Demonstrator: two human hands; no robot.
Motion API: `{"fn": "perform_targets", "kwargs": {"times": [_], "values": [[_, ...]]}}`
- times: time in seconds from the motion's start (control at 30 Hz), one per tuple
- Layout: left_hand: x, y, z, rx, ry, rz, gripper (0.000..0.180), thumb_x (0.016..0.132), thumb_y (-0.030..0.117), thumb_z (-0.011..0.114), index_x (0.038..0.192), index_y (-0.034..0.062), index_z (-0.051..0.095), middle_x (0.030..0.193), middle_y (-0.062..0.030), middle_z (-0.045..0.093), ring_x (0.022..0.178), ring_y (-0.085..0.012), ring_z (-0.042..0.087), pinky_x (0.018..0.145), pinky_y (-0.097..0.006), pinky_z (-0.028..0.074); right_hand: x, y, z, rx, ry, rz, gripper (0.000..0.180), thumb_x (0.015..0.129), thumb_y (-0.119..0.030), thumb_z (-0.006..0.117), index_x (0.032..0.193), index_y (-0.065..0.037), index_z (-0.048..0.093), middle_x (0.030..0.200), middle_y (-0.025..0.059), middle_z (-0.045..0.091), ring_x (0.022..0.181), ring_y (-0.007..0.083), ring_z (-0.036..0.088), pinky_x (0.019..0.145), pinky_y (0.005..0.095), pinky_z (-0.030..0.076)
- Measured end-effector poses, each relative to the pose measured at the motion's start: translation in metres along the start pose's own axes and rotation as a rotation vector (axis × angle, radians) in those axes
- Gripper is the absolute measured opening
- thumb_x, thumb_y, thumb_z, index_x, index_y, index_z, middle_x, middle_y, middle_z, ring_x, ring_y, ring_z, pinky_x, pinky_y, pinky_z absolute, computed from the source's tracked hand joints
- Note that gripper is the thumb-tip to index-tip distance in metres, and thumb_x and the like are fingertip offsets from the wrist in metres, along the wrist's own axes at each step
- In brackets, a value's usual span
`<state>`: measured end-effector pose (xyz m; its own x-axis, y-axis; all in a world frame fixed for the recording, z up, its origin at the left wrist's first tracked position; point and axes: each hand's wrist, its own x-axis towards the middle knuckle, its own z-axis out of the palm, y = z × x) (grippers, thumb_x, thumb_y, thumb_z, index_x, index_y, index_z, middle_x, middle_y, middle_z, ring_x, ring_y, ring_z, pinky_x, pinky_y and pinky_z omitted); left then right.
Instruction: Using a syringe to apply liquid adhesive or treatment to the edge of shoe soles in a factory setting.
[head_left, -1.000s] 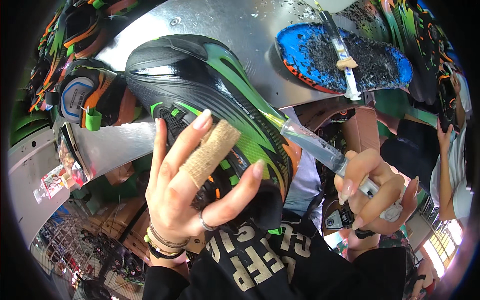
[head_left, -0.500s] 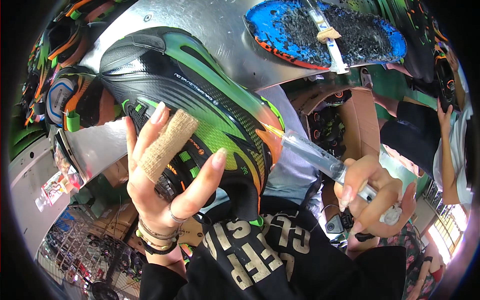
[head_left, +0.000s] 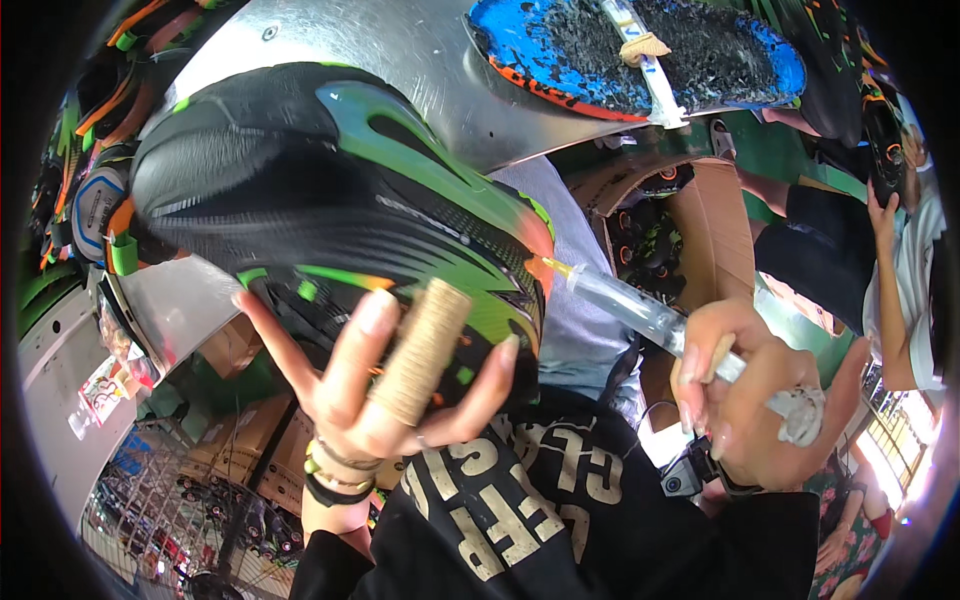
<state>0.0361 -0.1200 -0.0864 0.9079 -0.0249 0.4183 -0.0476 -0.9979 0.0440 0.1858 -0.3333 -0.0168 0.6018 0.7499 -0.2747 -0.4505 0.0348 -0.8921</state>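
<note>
While the left hand (head_left: 385,385) spreads its fingers under the shoe (head_left: 320,220) and holds it up at the left, the right hand (head_left: 745,400) grips a syringe (head_left: 640,312), tip touching the shoe's right edge.

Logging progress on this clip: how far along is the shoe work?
Done: the left hand has the black-and-green shoe lifted and gripped.
In hand: the right hand holds a syringe, its tip at the shoe's edge.
Left: whether anything has been squeezed out can't be seen. A blue sole lies on the metal table.
</note>
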Motion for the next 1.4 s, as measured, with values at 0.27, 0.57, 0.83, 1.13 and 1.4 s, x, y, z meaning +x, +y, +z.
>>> {"fn": "perform_targets", "kwargs": {"times": [0.27, 0.57, 0.83, 1.13, 1.4], "values": [[-0.032, 0.046, 0.074, 0.251, 0.295, 0.052, 0.023, 0.083, 0.044, 0.065, 0.103, 0.0331, 0.072, 0.120, 0.0074, 0.052, 0.132, -0.0200, 0.042, 0.100, -0.085, 0.008, 0.004, 0.031, 0.004, -0.108, 0.144, 0.072, 0.080, 0.102, -0.054, 0.010, 0.069, 0.002, 0.057, 0.105, 0.0260, 0.052, 0.073, 0.0232, 0.051, 0.072, 0.0319, 0.043], [-0.036, 0.047, 0.073, 0.375, 0.195, 0.130, 0.030, 0.087, 0.046, 0.063, 0.115, 0.0372, 0.064, 0.128, -0.0015, 0.042, 0.129, -0.0281, 0.038, 0.098, -0.085, 0.014, 0.007, 0.029, 0.008, -0.163, 0.104, -0.037, 0.044, 0.103, -0.024, 0.039, 0.076, 0.005, 0.057, 0.103, 0.0317, 0.052, 0.070, 0.0231, 0.053, 0.067, 0.0296, 0.047], [-0.039, 0.048, 0.069, 0.305, 0.257, 0.064, 0.032, 0.086, 0.046, 0.063, 0.115, 0.0325, 0.067, 0.125, 0.0041, 0.048, 0.134, -0.0237, 0.035, 0.099, -0.085, 0.009, 0.006, 0.021, 0.026, -0.226, 0.173, 0.011, 0.097, 0.095, -0.061, -0.010, 0.066, 0.002, 0.058, 0.102, 0.0300, 0.053, 0.067, 0.0239, 0.054, 0.067, 0.0336, 0.046], [-0.039, 0.041, 0.058, 0.502, 0.052, 0.212, 0.037, 0.093, 0.046, 0.056, 0.129, 0.0432, 0.052, 0.137, -0.0086, 0.034, 0.127, -0.0343, 0.035, 0.095, -0.085, 0.024, 0.005, 0.014, 0.030, -0.167, 0.132, 0.027, 0.099, 0.094, -0.067, -0.005, 0.061, 0.002, 0.059, 0.104, 0.0268, 0.052, 0.069, 0.0232, 0.052, 0.067, 0.0325, 0.043], [-0.039, 0.042, 0.063, 0.377, 0.132, 0.160, 0.033, 0.089, 0.044, 0.063, 0.122, 0.0411, 0.060, 0.135, -0.0063, 0.040, 0.127, -0.0342, 0.037, 0.097, -0.086, 0.017, 0.000, 0.019, 0.023, 0.037, 0.197, 0.060, 0.103, 0.089, -0.077, 0.002, 0.083, 0.009, 0.058, 0.096, 0.0209, 0.051, 0.067, 0.0206, 0.050, 0.066, 0.0279, 0.040]]}}
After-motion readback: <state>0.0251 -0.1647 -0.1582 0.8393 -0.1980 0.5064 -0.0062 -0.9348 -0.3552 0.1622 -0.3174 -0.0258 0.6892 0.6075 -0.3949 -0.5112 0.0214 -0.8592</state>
